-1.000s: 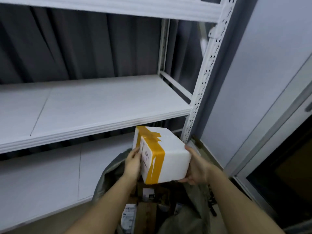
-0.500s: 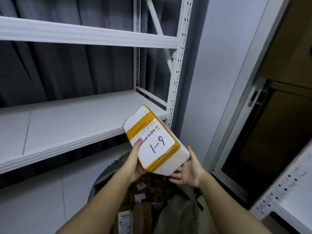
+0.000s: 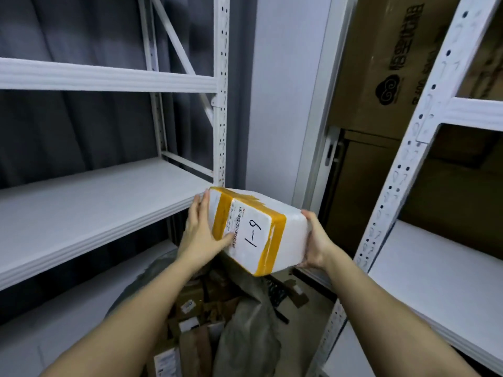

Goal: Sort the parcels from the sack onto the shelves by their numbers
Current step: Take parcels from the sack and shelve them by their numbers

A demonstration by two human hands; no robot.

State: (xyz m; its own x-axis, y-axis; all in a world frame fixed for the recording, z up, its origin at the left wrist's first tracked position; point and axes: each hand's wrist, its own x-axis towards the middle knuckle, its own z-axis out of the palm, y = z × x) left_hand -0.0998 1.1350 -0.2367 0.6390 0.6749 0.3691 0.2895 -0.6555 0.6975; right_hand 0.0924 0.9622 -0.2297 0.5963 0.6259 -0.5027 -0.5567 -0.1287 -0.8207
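Both hands formed the grip on one parcel. The left hand (image 3: 202, 235) lay along the near-left side of a white foam box bound with yellow-orange tape (image 3: 258, 229), fingers spread up its end and the thumb pressed across the edge of the paper label. The right hand (image 3: 314, 242) clasped the opposite end, fingers wrapped under and behind it. So the box was clamped between the two hands, held tilted in the air, touching no shelf.

Its upper face carried a barcode strip and a white label (image 3: 251, 231) with a handwritten number, a 1 and either a 6 or a 9 joined by a dash; which way up it should be read could not be told.

Directly below hung the open grey-green sack (image 3: 245, 325), with brown cardboard parcels (image 3: 190, 308) still inside, so sorting looked far from finished. Just to the left stood the white metal shelf unit (image 3: 220, 104), its middle board (image 3: 95, 210) level with the box and near its left end. A second white shelf unit (image 3: 424, 270) stood to the right, and large brown cartons (image 3: 381, 63) filled the doorway behind.

The step in hand appeared to be reading the number. The next move would call for settling which shelf matched it, then carrying the box level over that board and setting it down flat before releasing.
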